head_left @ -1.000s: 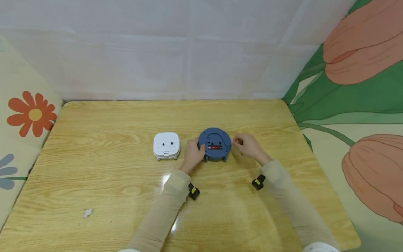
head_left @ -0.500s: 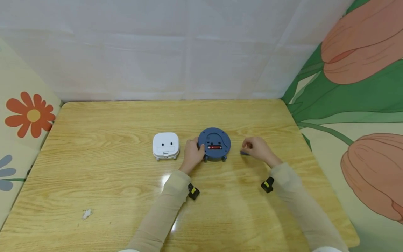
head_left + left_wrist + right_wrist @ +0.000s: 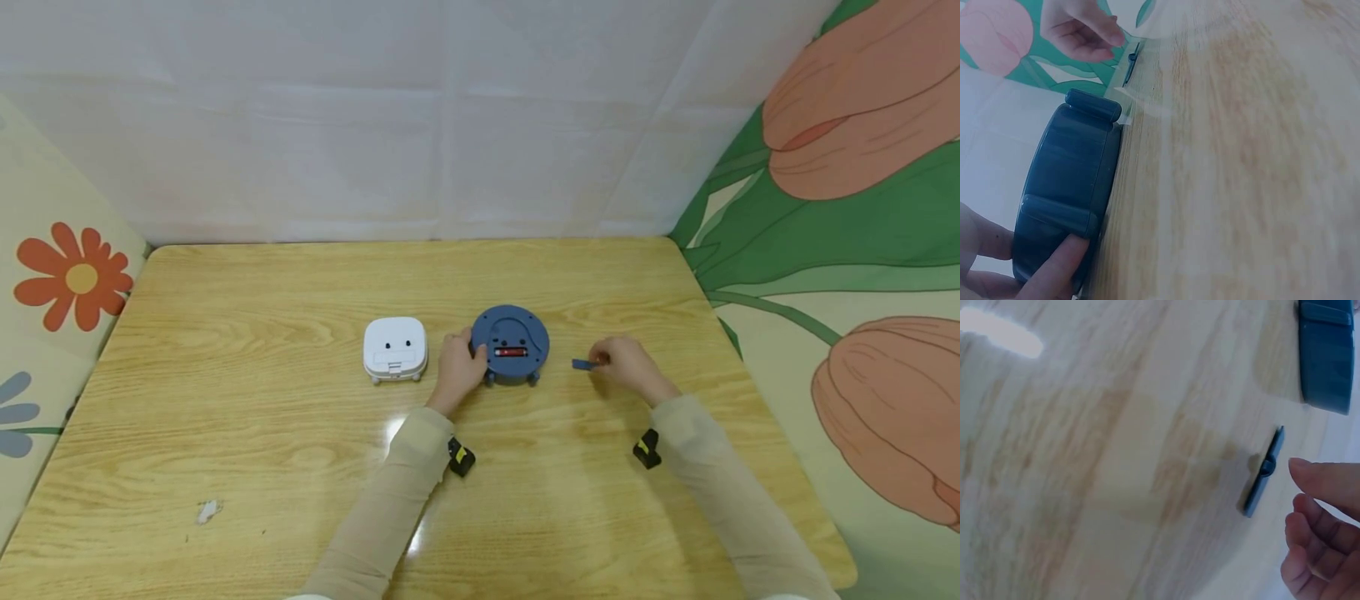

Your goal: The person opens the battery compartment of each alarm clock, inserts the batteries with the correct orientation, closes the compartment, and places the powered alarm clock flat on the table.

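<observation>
A round dark blue desk clock (image 3: pixel 510 323) lies with its back up on the table, its two short feet pointing toward me. Its battery slot is uncovered, with a red battery (image 3: pixel 511 352) inside. My left hand (image 3: pixel 459 371) grips the clock's left side, thumb on the back; the left wrist view shows fingers (image 3: pixel 1060 265) against the blue rim. To the right, a small blue battery cover (image 3: pixel 1264 472) rests on the table. Close beside it hovers my right hand (image 3: pixel 630 367), fingers loosely bent; the right wrist view shows a gap between fingertips and cover.
A white rounded-square clock (image 3: pixel 395 340) with two small feet lies to the left of my left hand. The wooden table (image 3: pixel 262 433) has a pale worn patch (image 3: pixel 209 510) near its front left. A white cloth (image 3: pixel 375 125) hangs behind the table.
My right hand has moved right, away from the blue clock, and let go of the battery cover on the table. My left hand and the clock have stayed in place.
</observation>
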### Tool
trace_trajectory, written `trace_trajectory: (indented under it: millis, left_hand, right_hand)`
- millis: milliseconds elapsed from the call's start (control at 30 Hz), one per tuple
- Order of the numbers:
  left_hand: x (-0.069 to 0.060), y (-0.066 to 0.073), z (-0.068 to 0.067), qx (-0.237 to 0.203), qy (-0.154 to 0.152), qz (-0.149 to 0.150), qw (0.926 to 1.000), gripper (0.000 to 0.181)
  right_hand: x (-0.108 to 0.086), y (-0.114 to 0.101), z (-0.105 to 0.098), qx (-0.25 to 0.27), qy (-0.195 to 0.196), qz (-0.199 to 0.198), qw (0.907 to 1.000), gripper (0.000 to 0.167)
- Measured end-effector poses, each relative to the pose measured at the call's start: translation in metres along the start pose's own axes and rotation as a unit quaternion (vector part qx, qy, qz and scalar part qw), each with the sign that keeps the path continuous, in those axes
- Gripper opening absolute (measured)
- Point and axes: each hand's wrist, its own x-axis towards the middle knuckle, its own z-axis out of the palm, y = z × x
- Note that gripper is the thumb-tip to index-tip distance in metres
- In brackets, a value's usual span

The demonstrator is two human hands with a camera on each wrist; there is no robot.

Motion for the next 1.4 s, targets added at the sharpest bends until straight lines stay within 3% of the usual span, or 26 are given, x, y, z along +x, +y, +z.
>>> trace_trajectory:
  millis: [267,567,833,1133,1400]
  left_hand:
    - [0.0,0.0,0.0,-0.003,-0.009,-0.007,0.9999,0.04]
    - [0.0,-0.001,-0.001,-0.006,-0.014,-0.007,0.9999,0.037]
    - [-0.001,-0.001,-0.001,-0.004,-0.011,-0.002,0.9999,0.035]
    - [0.0,-0.002,-0.001,-0.003,-0.009,0.005,0.9999,0.032]
    - [0.001,-0.001,-0.002,-0.007,-0.016,-0.003,0.9998,0.034]
  right_hand:
    - [0.003,0.007,0.008,-0.024,-0.006,-0.01,0.9996,0.006]
    - [0.006,0.008,0.013,-0.038,-0.019,0.01,0.9991,0.006]
    - [0.007,0.007,0.017,-0.046,-0.002,-0.007,0.9989,0.005]
    - [0.005,0.002,0.018,-0.115,0.036,-0.052,0.9913,0.005]
    - [0.004,0.001,0.017,-0.114,0.048,-0.055,0.9909,0.006]
